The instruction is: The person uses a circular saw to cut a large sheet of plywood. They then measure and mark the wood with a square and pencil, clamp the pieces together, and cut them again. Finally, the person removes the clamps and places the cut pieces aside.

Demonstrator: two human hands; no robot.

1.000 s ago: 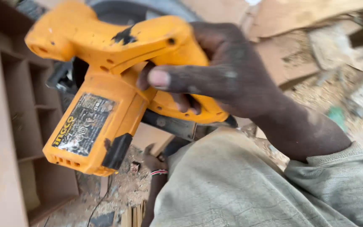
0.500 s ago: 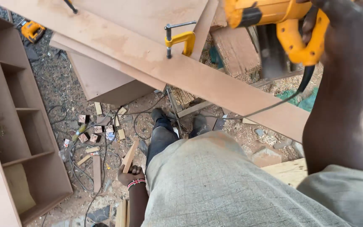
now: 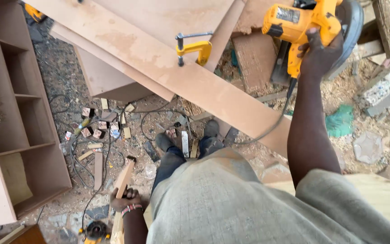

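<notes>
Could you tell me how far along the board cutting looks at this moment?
Done: the long board is clamped down with a yellow clamp. In hand: the right hand holds the yellow circular saw raised off the board; the left hand grips a wood strip. Left: no cut shows in the board.

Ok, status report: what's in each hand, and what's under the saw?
Right hand gripping yellow circular saw, held up. Left hand holding wood offcut, low. Long board with yellow clamp beside saw.

Yellow clamp [image 3: 194,49] on long brown board [image 3: 168,72], open shelf cabinet [image 3: 12,113], cables [image 3: 86,153], green scrap [image 3: 339,121] on dirt.
</notes>
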